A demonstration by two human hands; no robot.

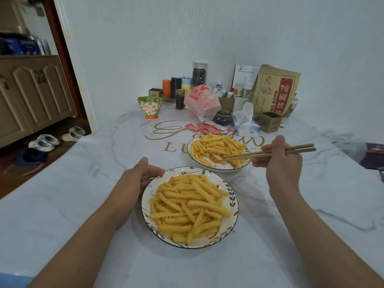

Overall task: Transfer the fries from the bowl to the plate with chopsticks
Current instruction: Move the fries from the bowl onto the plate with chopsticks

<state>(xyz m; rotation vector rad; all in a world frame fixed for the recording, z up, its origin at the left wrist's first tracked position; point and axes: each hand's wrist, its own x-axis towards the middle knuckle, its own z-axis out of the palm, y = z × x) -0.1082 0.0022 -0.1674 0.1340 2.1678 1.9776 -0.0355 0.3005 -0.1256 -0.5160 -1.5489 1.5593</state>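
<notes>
Two white dishes with leaf-patterned rims hold crinkle-cut fries. The near dish (232,196) sits right in front of me, heaped with fries (187,206). The far dish (239,166) lies behind it to the right and carries another pile of fries (214,147). My left hand (139,179) grips the near dish's left rim, thumb on top. My right hand (282,163) holds a pair of wooden chopsticks (270,152). Their tips reach into the near side of the far dish among the fries; whether they pinch one I cannot tell.
Red sauce packets (207,127) lie just behind the far dish. A floral cup (150,106), jars, a plastic bag (202,101), a tissue pack (246,121) and a brown paper bag (274,92) crowd the table's back. Dark items (374,155) sit at the right edge.
</notes>
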